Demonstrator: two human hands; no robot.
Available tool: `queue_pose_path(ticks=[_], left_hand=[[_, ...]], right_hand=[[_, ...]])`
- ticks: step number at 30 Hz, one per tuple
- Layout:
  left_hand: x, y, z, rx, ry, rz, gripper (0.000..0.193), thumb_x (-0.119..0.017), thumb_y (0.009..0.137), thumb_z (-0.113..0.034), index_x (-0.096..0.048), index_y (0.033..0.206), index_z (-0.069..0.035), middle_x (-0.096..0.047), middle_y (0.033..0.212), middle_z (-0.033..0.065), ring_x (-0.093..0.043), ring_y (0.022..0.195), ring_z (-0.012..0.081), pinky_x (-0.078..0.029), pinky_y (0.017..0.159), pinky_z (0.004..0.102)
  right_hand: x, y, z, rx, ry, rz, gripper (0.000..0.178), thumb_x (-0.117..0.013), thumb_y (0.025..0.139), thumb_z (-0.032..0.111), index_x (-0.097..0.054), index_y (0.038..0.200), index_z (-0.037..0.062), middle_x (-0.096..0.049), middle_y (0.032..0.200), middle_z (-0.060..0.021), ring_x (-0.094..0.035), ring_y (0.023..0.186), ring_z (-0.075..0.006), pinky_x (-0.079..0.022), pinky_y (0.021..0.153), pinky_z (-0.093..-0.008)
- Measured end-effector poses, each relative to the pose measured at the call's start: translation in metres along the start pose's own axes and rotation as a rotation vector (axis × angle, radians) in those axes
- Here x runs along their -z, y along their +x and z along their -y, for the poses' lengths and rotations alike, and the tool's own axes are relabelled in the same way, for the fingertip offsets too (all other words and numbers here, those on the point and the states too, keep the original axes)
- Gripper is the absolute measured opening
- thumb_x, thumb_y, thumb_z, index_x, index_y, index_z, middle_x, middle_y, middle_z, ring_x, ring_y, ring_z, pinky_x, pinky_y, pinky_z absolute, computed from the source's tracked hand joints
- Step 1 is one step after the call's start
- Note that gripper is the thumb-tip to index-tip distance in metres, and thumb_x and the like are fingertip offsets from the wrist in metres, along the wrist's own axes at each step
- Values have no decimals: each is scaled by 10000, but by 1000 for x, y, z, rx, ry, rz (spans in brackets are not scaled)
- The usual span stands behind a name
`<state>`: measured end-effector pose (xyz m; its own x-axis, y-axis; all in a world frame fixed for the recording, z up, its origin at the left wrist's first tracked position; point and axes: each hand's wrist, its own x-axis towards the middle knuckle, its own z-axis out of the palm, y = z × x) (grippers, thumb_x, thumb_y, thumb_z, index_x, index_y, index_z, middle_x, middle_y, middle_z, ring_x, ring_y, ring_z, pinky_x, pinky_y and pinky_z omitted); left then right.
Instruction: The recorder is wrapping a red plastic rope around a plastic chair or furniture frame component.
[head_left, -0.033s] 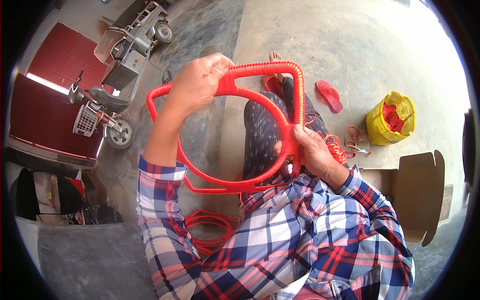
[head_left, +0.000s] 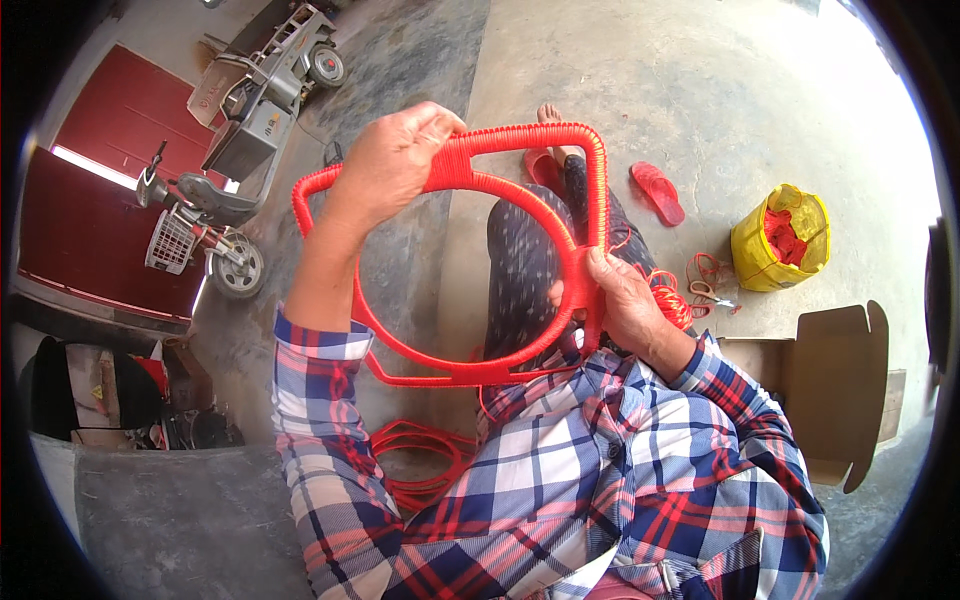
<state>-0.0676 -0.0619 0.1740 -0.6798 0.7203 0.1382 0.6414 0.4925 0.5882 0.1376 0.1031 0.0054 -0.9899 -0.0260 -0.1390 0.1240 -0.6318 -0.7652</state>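
A red cord-wrapped frame (head_left: 597, 190), a ring set inside a squarish outline, is held up over my lap. My left hand (head_left: 395, 165) is closed round its far bar, beside a broad band of tight wrapping. At the right side, my right hand (head_left: 640, 310) grips the joint where ring and outline meet, thumb on the near face and fingers behind. Partly covered by that hand is a bundle of red cord (head_left: 672, 303). Loose coils of red cord (head_left: 420, 455) lie below the frame, by my left sleeve.
On the right stand a yellow bag (head_left: 765, 250) with red material inside and an open cardboard box (head_left: 835, 400). Scissors (head_left: 712, 295) lie near the bag. A red slipper (head_left: 657, 193) is on the concrete floor. A scooter (head_left: 205, 225) and a three-wheeled cart (head_left: 260, 110) are parked left.
My left hand has shifted very slightly on the far bar. The right hand and the frame look the same.
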Motion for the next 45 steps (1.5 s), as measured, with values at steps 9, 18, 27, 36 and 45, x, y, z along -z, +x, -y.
queue_pose_path(ticks=[9,18,27,36,45], left_hand=[[21,-12,5,-103,169,-293,193,-560,945,-159,-648,1005,2,-644,752,99,-588,693,113,-481,659,293],[24,-23,31,49,10,-148,196,-571,945,-182,-662,1034,-33,-593,735,-29,-476,626,30,-389,566,209],[-12,-21,18,-168,240,-216,322,-692,825,-166,-622,1087,7,-682,960,189,-666,871,346,-514,791,396],[-35,11,-3,31,257,-72,438,-702,796,-325,-625,1118,-37,-692,883,166,-664,863,352,-510,778,424],[-42,21,-13,225,453,115,436,-698,719,-440,-671,962,-79,-683,810,156,-664,827,336,-497,749,428]], right_hand=[[24,13,-10,56,122,-125,456,-401,1003,483,-565,1042,59,-695,844,-108,-659,674,-150,-454,513,-230],[39,15,39,33,-63,-236,436,-425,998,474,-565,1023,61,-691,760,-93,-653,605,-144,-453,493,-238],[38,15,34,-2,-58,-220,389,-434,1005,447,-559,1023,79,-689,753,-78,-645,593,-121,-437,486,-215],[35,15,31,-10,-91,-175,392,-439,1006,430,-557,1062,61,-691,786,-101,-669,641,-159,-508,554,-250],[30,13,28,-12,-117,-168,374,-440,1006,443,-535,1029,81,-676,740,-71,-598,561,-96,-388,458,-202]])
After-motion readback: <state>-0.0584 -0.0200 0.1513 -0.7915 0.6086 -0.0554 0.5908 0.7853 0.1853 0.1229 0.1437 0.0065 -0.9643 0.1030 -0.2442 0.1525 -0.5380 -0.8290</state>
